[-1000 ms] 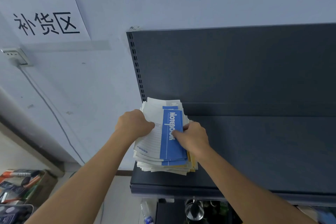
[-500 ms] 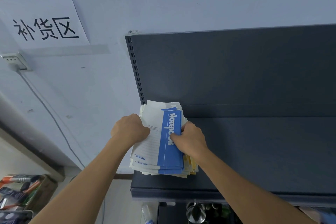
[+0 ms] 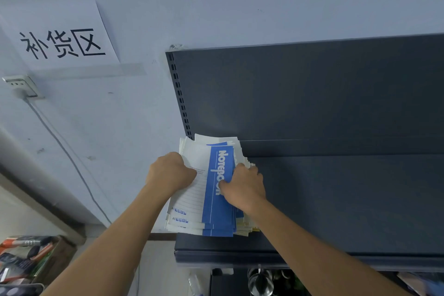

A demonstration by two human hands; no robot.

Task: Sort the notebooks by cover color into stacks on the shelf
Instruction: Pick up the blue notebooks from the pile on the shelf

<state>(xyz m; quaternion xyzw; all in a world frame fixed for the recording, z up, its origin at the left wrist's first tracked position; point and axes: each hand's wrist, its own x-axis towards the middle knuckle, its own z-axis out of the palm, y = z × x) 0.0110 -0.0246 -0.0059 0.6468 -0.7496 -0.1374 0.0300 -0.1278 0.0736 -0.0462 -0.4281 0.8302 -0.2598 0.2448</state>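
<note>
While the stack (image 3: 206, 190) lies at the shelf's (image 3: 336, 199) left end, both hands grip it — left hand (image 3: 170, 173) curled on the white left edge, right hand (image 3: 242, 187) clamping the blue-and-white top notebook (image 3: 216, 168) from the right.

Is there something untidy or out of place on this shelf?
Yes. The pile of notebooks at the left end of the shelf is fanned out and uneven, its left edge hanging past the shelf's end. Blue and yellow covers are mixed. Both hands, left hand and right hand, press on it.
</note>
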